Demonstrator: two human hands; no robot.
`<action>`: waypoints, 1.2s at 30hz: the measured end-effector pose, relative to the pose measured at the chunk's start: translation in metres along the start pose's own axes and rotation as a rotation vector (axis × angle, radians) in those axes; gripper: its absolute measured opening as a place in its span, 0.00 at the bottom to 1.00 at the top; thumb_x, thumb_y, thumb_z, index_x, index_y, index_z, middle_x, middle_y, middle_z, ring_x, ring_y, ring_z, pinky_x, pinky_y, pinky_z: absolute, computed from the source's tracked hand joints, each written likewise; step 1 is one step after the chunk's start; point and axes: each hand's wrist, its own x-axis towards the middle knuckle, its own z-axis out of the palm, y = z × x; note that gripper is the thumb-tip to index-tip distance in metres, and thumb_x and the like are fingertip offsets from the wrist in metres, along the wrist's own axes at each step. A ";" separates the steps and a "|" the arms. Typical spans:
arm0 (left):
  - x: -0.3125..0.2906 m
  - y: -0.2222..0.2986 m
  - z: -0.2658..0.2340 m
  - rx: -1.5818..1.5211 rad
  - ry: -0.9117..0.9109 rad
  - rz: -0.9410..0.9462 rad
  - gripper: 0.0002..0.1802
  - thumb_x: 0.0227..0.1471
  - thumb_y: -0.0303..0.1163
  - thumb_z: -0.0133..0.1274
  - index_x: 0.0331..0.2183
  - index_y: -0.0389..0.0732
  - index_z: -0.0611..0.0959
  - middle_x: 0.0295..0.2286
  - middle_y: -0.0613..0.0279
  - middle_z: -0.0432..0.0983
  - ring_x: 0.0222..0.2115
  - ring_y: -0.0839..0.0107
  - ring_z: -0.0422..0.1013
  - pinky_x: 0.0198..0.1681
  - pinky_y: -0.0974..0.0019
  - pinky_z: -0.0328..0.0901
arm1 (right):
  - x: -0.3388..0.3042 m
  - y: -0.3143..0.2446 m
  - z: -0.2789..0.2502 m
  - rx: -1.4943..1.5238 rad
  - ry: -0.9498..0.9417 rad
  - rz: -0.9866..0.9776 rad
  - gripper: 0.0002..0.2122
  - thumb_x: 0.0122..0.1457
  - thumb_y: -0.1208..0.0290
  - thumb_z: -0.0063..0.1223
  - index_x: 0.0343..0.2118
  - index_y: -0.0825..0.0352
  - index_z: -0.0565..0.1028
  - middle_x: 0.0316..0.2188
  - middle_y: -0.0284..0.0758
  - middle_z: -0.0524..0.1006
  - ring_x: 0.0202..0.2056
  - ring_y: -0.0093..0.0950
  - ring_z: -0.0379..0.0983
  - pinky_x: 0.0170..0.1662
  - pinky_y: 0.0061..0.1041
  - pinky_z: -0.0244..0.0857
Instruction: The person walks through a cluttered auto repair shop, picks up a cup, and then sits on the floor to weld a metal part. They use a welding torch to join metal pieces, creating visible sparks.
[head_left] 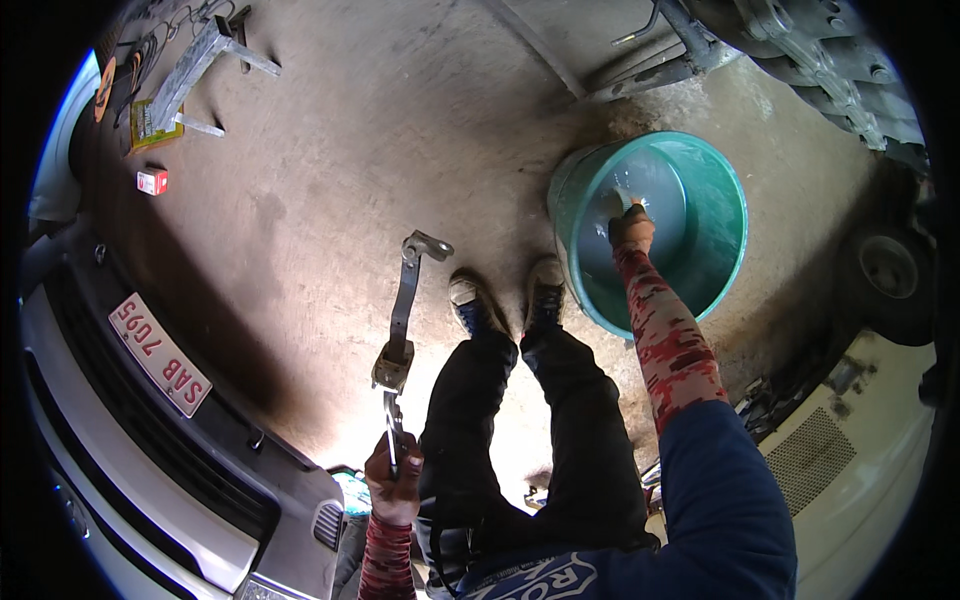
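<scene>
My left hand (395, 478) is wrapped round the lower end of a long metal vehicle part (402, 310), held upright beside my left leg. The part is a dark flat bar with a block-like bracket partway along and a forked knuckle at its far end. Inside a large green tub (738, 215), my right hand (632, 232) reaches down at the cloudy grey liquid (665, 185). Its fingers are closed around something small and pale at the liquid's surface, mostly hidden, whose kind I cannot make out. The tub stands on the floor ahead of my right foot.
A light-coloured car's bumper (130, 450) runs along the left. At the upper left are a metal stand (190, 75) and a small red-and-white box (152, 181). A metal frame (660, 75) stands beyond the tub. A wheel (888, 268) and a beige panel (850, 430) are on the right.
</scene>
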 end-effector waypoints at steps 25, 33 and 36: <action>-0.308 0.133 -0.056 -0.190 0.319 0.226 0.17 0.61 0.40 0.59 0.30 0.34 0.81 0.21 0.66 0.71 0.26 0.77 0.64 0.32 0.67 0.64 | -0.196 -0.077 -0.441 0.909 -0.493 -0.055 0.04 0.51 0.75 0.52 0.27 0.66 0.69 0.15 0.35 0.72 0.10 0.23 0.64 0.11 0.23 0.53; -0.422 0.088 -0.020 -0.361 0.816 0.083 0.24 0.61 0.45 0.58 0.24 0.34 0.76 0.15 0.66 0.62 0.21 0.76 0.58 0.25 0.62 0.59 | -0.247 -0.139 -0.491 0.439 -0.922 -0.448 0.05 0.56 0.76 0.52 0.33 0.64 0.68 0.18 0.36 0.74 0.13 0.21 0.66 0.14 0.21 0.57; -0.466 0.065 0.005 -0.614 0.972 0.071 0.24 0.60 0.46 0.59 0.24 0.35 0.77 0.16 0.70 0.64 0.21 0.78 0.59 0.24 0.63 0.59 | -0.289 -0.175 -0.486 0.263 -1.056 -0.566 0.05 0.56 0.76 0.51 0.33 0.62 0.67 0.19 0.34 0.75 0.14 0.20 0.66 0.14 0.20 0.58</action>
